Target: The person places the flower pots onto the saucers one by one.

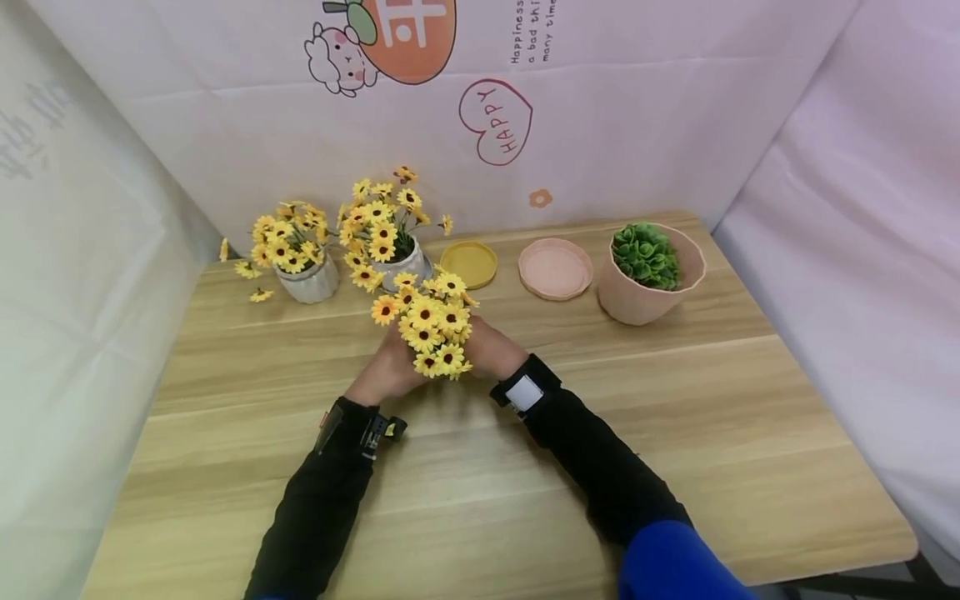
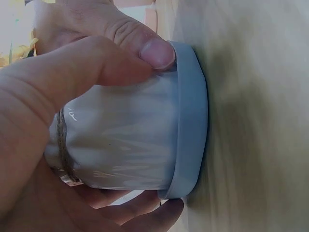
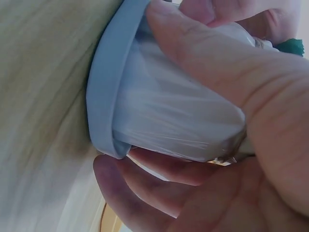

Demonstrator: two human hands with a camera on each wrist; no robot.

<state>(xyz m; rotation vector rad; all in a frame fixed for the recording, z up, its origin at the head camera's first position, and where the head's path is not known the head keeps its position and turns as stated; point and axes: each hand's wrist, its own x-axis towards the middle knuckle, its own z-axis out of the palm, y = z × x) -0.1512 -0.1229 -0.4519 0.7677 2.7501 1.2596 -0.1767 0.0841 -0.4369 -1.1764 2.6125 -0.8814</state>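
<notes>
Both hands hold one white flowerpot [image 2: 125, 135] from opposite sides, with twine tied round its upper part. Yellow daisy-like flowers [image 1: 427, 325] rise from it and cover much of it in the head view. The pot sits in a blue-grey saucer [image 2: 190, 121], close over the tabletop. My left hand [image 1: 390, 367] curls round the left side, its thumb along the wall and fingertips at the saucer's rim. On the other side my right hand [image 1: 491, 348] grips likewise, thumb tip [image 3: 164, 12] by the saucer's edge.
Behind stand two more potted yellow flowers, one in a white pot [image 1: 309, 286] at left, another pot [image 1: 405, 265] nearer the middle. A yellow saucer [image 1: 468, 264] and a pink saucer [image 1: 556, 268] lie to their right. Beyond is a pink pot [image 1: 637, 304] holding a green plant [image 1: 647, 257].
</notes>
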